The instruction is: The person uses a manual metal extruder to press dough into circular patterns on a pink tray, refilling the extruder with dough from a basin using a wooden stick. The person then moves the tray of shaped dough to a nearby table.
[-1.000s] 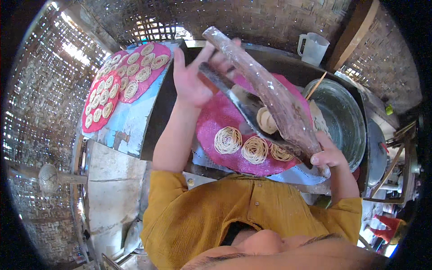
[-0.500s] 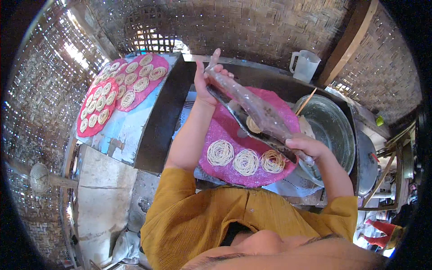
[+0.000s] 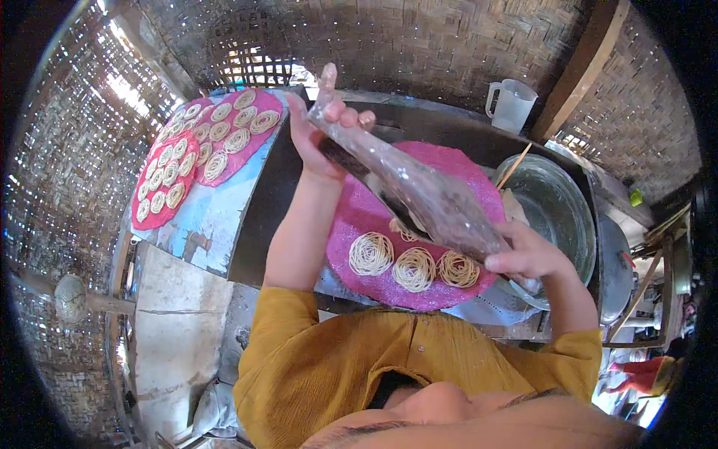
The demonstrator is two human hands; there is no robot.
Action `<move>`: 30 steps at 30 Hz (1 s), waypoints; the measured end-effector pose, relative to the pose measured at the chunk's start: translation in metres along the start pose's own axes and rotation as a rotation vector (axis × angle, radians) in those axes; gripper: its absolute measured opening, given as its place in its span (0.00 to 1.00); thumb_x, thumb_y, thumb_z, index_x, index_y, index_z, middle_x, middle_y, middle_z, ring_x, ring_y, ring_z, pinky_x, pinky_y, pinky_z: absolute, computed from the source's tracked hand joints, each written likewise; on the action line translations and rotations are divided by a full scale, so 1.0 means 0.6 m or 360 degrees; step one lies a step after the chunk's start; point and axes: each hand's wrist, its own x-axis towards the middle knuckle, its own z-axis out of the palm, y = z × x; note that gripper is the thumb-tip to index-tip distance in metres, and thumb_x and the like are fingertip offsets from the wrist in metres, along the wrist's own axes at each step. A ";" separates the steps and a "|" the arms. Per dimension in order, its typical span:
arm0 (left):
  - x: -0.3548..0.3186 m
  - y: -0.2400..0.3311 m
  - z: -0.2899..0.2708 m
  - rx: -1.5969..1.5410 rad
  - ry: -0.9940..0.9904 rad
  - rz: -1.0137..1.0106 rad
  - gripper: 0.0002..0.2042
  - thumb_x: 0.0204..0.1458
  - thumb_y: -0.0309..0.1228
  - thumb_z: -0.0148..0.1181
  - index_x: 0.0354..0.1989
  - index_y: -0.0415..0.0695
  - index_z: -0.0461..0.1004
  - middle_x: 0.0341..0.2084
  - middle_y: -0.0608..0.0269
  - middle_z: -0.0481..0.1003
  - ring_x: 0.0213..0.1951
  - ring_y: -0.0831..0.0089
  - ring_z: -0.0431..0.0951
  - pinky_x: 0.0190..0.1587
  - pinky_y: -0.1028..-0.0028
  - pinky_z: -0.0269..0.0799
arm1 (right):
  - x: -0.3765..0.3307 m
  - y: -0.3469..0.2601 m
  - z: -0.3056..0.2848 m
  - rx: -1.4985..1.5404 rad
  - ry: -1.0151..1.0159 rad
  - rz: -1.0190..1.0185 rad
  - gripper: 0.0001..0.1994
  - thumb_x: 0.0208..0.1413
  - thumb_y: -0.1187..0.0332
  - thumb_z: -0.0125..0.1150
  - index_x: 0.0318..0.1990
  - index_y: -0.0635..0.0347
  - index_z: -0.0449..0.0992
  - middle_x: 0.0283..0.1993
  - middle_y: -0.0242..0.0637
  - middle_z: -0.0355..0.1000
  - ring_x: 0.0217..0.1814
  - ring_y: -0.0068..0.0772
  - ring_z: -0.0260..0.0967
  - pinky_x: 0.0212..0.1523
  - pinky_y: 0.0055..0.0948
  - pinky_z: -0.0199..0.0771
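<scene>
You stand in a woven-bamboo hut at a dark table [image 3: 262,202] bearing a pink mat [image 3: 359,217] with three noodle coils [image 3: 413,268], a steel basin [image 3: 557,213] and a white jug [image 3: 511,105]. Your left hand [image 3: 318,138] and right hand [image 3: 527,254] both grip a long clear bag [image 3: 419,187], slanted above the mat.

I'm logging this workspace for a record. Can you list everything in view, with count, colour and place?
piping bag: one, clear plastic with dark filling, held slanting over the near mat
near mat: one, pink, round, centre
noodle coils on it: three clear, pale, front edge; more hidden under the bag
far mats: two, pink-red, covered with coils, upper left
metal basin: one, grey, right, stick leaning inside
jug: one, clear plastic, upper right
woven walls: brown, all round
left hand: grips the bag's upper end
right hand: grips its lower end
</scene>
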 end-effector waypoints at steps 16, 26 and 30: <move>-0.006 0.028 0.037 0.0205 -0.0078 0.0035 0.28 0.51 0.53 0.43 0.54 0.45 0.60 0.17 0.77 0.72 0.24 0.82 0.71 0.42 0.73 0.56 | 0.003 -0.015 0.006 -0.0117 0.0147 -0.0206 0.32 0.35 0.56 0.66 0.49 0.65 0.67 0.43 0.42 0.70 0.46 0.27 0.64 0.49 0.28 0.61; -0.014 -0.061 -0.004 -0.0173 0.0033 -0.0421 0.34 0.48 0.62 0.33 0.53 0.48 0.61 0.30 0.62 0.73 0.34 0.68 0.71 0.49 0.63 0.57 | -0.050 0.009 -0.016 -0.0056 0.0162 0.0039 0.32 0.35 0.60 0.67 0.49 0.67 0.66 0.44 0.41 0.69 0.47 0.25 0.63 0.50 0.27 0.60; -0.039 -0.117 -0.084 0.0335 0.0339 -0.1490 0.28 0.52 0.53 0.37 0.54 0.45 0.59 0.48 0.57 0.66 0.48 0.66 0.65 0.53 0.63 0.57 | -0.046 0.014 -0.012 -0.0025 0.0251 0.0027 0.33 0.33 0.61 0.67 0.49 0.68 0.66 0.42 0.41 0.70 0.46 0.26 0.64 0.50 0.27 0.61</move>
